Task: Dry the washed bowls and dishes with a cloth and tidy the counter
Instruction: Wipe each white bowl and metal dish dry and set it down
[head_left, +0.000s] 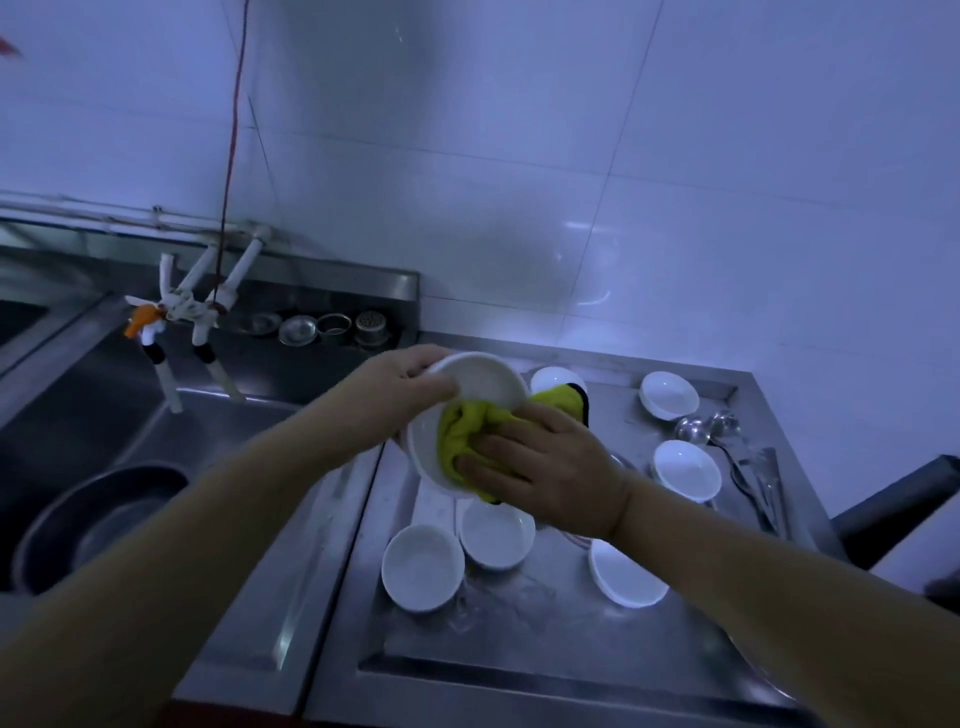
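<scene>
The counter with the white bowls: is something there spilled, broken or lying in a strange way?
Nothing looks broken. The steel counter is wet: puddles shine beside the front bowl. The bowl at right seems to lie tilted, not flat. Spoons lie loose near the right edge.

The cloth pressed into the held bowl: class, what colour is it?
Yellow-green, with a dark edge. The cloth shows best in the head view.

text: none legible | labels: none | brands: none | numbers: none | signs: none
</scene>
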